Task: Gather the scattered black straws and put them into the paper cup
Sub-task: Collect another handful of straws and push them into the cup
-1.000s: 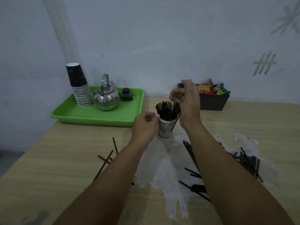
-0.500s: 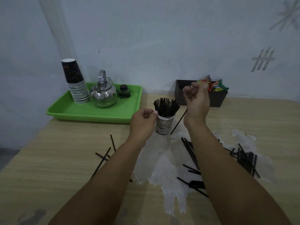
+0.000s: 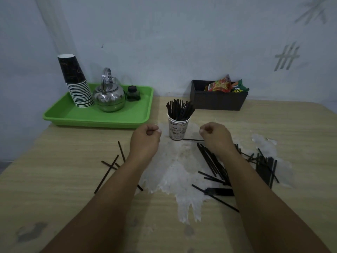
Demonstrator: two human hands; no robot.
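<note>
Two hands hover low over a pale wood-grain counter (image 3: 54,170), one on each side of a white printed paper cup (image 3: 178,130) at the centre of the frame. The left hand (image 3: 145,138) is curled into a loose fist with thumb against forefinger; nothing can be seen in its grip. The right hand (image 3: 216,136) is likewise curled, knuckles up; a thin black straw (image 3: 193,139) lies flat just below its fingertips, and whether the hand touches it cannot be told. Both bare forearms reach in from the bottom edge.

The cup stands upright, packed with slim black straws (image 3: 179,110) that fan above its rim. More straws (image 3: 213,165) lie scattered right of centre on a rough whitish patch, with a few (image 3: 109,170) to the left. At upper left, a glossy green plastic tray (image 3: 102,115) carries a stack of dark paper cups (image 3: 76,84), a rounded shiny metal kettle (image 3: 109,96) and a small dark bottle (image 3: 133,93). A dark rectangular box (image 3: 218,101) of bright snack packets sits against the wall.
</note>
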